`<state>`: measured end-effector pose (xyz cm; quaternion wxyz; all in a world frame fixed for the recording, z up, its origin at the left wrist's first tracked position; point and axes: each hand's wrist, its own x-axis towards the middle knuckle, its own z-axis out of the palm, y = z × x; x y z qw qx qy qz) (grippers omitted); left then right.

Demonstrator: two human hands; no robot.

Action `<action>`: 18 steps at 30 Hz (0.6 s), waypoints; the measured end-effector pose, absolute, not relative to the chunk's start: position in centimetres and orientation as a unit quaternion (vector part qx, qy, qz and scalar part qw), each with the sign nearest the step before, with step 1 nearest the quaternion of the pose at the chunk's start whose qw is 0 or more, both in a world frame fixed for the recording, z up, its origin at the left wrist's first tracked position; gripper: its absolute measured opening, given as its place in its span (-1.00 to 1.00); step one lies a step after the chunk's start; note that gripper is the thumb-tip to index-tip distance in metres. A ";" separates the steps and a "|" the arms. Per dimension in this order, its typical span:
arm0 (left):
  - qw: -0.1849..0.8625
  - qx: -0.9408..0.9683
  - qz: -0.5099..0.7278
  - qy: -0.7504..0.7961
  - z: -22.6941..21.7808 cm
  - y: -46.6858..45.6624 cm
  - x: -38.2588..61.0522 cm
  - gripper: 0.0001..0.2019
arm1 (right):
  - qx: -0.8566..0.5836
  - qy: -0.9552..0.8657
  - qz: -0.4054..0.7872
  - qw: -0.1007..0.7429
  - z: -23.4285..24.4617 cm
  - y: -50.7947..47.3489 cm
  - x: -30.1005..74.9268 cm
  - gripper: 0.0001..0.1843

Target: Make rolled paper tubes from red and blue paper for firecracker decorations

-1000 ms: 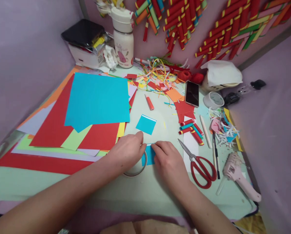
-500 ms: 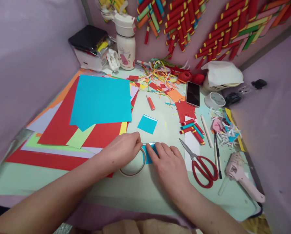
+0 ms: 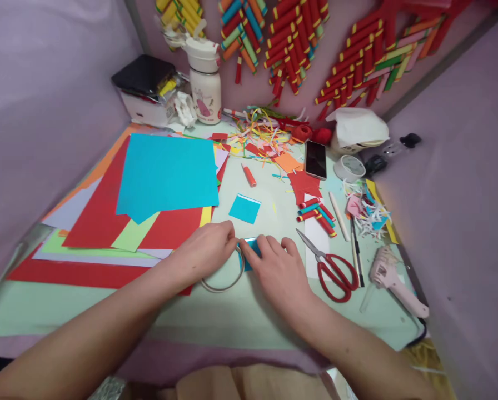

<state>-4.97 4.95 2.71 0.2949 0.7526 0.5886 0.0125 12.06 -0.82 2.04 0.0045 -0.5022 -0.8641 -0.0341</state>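
Observation:
My left hand (image 3: 211, 247) is closed, thumb and fingers pinching the edge of a tape roll (image 3: 220, 290) that stands tilted above the mat. Beside the roll lies a small blue piece of paper (image 3: 248, 267) with a pale tape strip along its far edge. The fingers of my right hand (image 3: 277, 272) are stretched out and rest on that paper, covering much of it. Just beyond both hands is a second blue paper piece (image 3: 244, 210) with a white strip on its top edge. Red-handled scissors (image 3: 330, 273) lie to the right of my right hand.
Stacked coloured sheets (image 3: 168, 172) spread across the left side. At the right are rolled paper tubes (image 3: 315, 215), a phone (image 3: 315, 159), a glue gun (image 3: 393, 280) and paper shreds (image 3: 368, 206). A bottle (image 3: 206, 91) stands at the back, near paper scraps (image 3: 259, 130).
The camera view has shifted, so the tabletop things appear further left. My left hand stays pinched on the tape roll, and my right fingers remain on the blue paper.

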 end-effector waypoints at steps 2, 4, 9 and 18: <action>0.300 0.749 0.012 0.591 2.9 5.0 -5.0 -0.78 | -0.520 -0.854 -0.011 0.034 2.2 -1.0 13.5 -0.50; 0.307 0.744 0.008 0.593 3.0 5.0 -5.0 -0.76 | -0.567 -0.820 -0.005 0.080 2.4 -1.7 15.8 -0.56; 0.316 0.740 0.007 0.594 3.2 4.9 -5.0 -0.75 | -0.703 -0.707 -0.006 0.076 2.7 -4.7 23.1 -0.78; 0.328 0.735 0.011 0.593 3.3 4.9 -5.2 -0.75 | -0.709 -0.704 0.036 -0.006 2.1 -6.4 25.9 -0.83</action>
